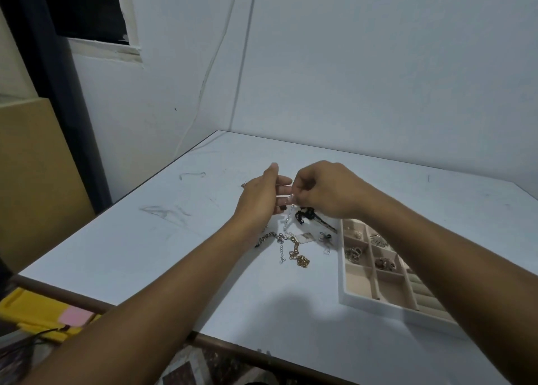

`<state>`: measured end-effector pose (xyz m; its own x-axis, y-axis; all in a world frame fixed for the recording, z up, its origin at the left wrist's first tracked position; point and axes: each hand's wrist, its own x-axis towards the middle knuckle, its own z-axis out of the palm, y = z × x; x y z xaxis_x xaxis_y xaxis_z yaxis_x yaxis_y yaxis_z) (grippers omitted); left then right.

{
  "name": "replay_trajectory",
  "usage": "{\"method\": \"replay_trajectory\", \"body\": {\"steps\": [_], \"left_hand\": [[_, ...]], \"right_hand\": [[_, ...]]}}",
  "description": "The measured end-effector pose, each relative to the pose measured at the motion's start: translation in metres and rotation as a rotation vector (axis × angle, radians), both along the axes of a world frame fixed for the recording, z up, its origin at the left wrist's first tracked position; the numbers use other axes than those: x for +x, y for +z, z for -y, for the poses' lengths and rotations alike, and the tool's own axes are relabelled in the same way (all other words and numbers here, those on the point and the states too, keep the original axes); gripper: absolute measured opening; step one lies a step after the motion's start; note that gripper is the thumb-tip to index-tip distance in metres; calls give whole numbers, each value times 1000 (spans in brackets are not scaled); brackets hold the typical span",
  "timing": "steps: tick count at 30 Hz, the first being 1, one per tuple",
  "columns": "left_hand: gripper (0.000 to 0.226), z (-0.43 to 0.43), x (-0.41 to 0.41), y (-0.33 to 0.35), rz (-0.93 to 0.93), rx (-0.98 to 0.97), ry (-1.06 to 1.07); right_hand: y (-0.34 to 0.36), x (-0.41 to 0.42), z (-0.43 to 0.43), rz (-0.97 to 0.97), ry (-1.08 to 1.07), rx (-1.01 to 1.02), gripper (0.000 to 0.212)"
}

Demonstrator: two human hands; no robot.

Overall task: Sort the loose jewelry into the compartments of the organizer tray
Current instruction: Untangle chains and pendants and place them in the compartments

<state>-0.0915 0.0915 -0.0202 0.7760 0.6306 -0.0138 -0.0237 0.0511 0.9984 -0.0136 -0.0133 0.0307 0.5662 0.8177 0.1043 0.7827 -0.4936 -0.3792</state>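
Note:
My right hand (323, 191) pinches the top of a silver bead chain (288, 221) that hangs down to the loose jewelry on the white table (203, 239). My left hand (263, 197) is raised beside it, fingers fairly straight, fingertips close to the chain; whether they touch it is unclear. Below lie a gold chain (300, 258), a thin silver chain (281, 249), a dark bracelet (263, 239) and a black hair clip (314, 217). The beige organizer tray (358, 301) sits at the right under my right forearm, with small pieces in several compartments.
The table meets the wall at the back and right. A brown table edge (233, 348) runs along the front. A yellow and pink object (43, 316) lies off the table at lower left. A cardboard panel (32, 166) leans at the left.

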Motion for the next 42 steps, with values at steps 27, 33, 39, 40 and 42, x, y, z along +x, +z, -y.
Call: {"method": "replay_trajectory", "body": {"steps": [27, 33, 39, 40, 42], "left_hand": [[18, 44, -4, 9, 127, 52, -298], [17, 64, 2, 20, 164, 54, -371], [17, 87, 8, 24, 181, 28, -438], [17, 91, 8, 23, 180, 15, -449], [17, 99, 10, 20, 173, -3, -468]], "right_hand": [[44, -1, 34, 44, -99, 201, 8], [52, 1, 57, 49, -143, 243, 8], [53, 1, 86, 49, -172, 256, 6], [52, 1, 91, 48, -179, 256, 6], [50, 1, 101, 45, -190, 247, 7]]}}
